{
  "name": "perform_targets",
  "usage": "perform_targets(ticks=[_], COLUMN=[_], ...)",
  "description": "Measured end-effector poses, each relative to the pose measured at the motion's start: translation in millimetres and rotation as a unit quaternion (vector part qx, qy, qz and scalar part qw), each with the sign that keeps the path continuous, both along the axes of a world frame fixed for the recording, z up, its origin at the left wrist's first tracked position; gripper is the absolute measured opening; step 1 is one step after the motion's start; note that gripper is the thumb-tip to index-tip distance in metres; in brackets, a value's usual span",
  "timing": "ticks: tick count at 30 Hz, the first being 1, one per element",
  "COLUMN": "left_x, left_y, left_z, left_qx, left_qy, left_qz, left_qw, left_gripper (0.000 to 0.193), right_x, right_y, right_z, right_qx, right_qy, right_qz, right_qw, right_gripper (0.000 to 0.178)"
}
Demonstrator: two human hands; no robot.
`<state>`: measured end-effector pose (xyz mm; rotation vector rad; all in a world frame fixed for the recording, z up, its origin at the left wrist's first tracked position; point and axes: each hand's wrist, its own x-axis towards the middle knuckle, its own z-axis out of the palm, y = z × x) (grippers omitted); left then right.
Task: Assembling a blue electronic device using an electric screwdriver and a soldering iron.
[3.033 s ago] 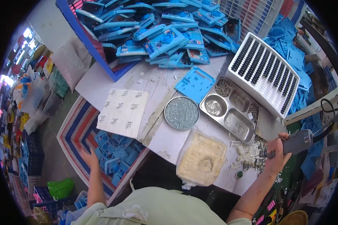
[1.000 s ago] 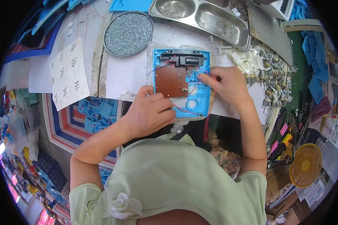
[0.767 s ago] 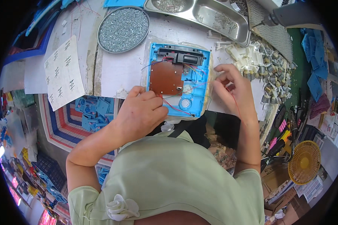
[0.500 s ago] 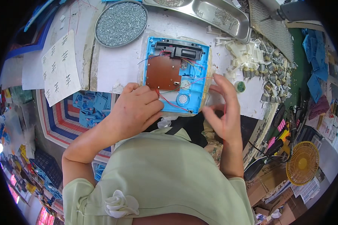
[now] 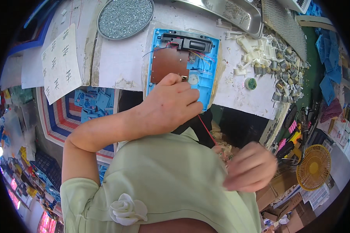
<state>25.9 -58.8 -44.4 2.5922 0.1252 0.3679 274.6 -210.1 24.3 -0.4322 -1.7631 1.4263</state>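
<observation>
On the bench edge lies an open blue plastic casing point(image 5: 208, 73) with a brown circuit board point(image 5: 162, 66), a black part point(image 5: 197, 46) along its top and thin wires inside. My left hand point(image 5: 175, 101) is closed over the casing's lower part, fingers curled just below a small slide switch point(image 5: 184, 78). What its fingertips hold is hidden. A red wire point(image 5: 207, 130) leads out from under this hand, slanting down to the right over my lap. My right hand point(image 5: 251, 167) is off the bench at the lower right, smeared by motion; its grip on the wire cannot be made out.
A round tray point(image 5: 125, 19) of small screws stands behind. White plastic parts point(image 5: 256, 48) and small motors point(image 5: 286, 77) are heaped at the right, near a green roll point(image 5: 251, 83) and metal trays point(image 5: 241, 17). A paper sheet point(image 5: 61, 64) lies left; a yellow fan point(image 5: 313, 167) stands lower right.
My right hand has swung from the casing's right side down and right, off the bench. My left hand has slid right across the casing's lower part. The red wire now stretches beyond the casing.
</observation>
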Motion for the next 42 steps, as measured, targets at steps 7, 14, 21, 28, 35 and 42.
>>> perform_targets(ticks=[7,14,21,28,35,42], left_x=[-33,-80,-111,-103,-89,-92], left_y=[-6,6,-27,14,19,21], left_z=[-15,-25,-45,-12,-36,-37], left_qx=[-0.024,-0.011,-0.078,-0.193,-0.128,-0.097], left_qy=[-0.108,-0.133,0.012,0.019,-0.094,-0.078], left_qz=[-0.043,0.215,0.123,0.059,0.112,0.099], left_qw=[0.993,0.967,0.989,0.979,0.981,0.987], left_gripper=[0.028,0.023,0.017,0.02,0.029,0.02], right_x=[-66,-115,-133,-137,-111,-119], right_y=[48,63,71,71,76,70], right_z=[-68,-70,-76,-84,-66,-64], right_qx=[0.177,0.149,0.185,0.193,0.185,0.172], right_qy=[-0.387,-0.423,-0.4,-0.426,-0.428,-0.521], right_qz=[-0.352,-0.378,-0.38,-0.386,-0.369,-0.356], right_qw=[0.834,0.81,0.813,0.795,0.804,0.756], right_gripper=[0.04,0.036,0.027,0.024,0.035,0.051])
